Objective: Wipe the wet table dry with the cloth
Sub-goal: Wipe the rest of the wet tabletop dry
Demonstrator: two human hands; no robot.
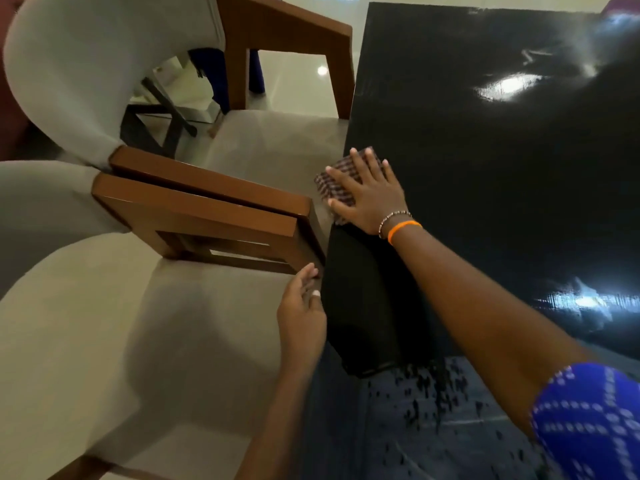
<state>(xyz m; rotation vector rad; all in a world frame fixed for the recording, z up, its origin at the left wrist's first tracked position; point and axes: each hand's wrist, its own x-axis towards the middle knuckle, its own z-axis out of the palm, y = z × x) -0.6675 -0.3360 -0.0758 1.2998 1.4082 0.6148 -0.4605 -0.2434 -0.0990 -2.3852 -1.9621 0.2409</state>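
Note:
A glossy black table [485, 168] fills the right side, with bright reflections on its top. At its left edge lies a folded checked cloth [334, 174], partly over the rim. My right hand [370, 195] lies flat on the cloth with straight, spread fingers pressing it onto the table. My left hand [301, 306] hangs lower, beside the table's dark side panel [363, 306], fingers relaxed and holding nothing. Dark droplets speckle the dark surface [433, 386] near the bottom of the view.
Two upholstered chairs with brown wooden arms stand tight against the table's left edge: the nearer one [194, 216] and a farther one [284, 36]. Pale tiled floor [294, 77] shows beyond them.

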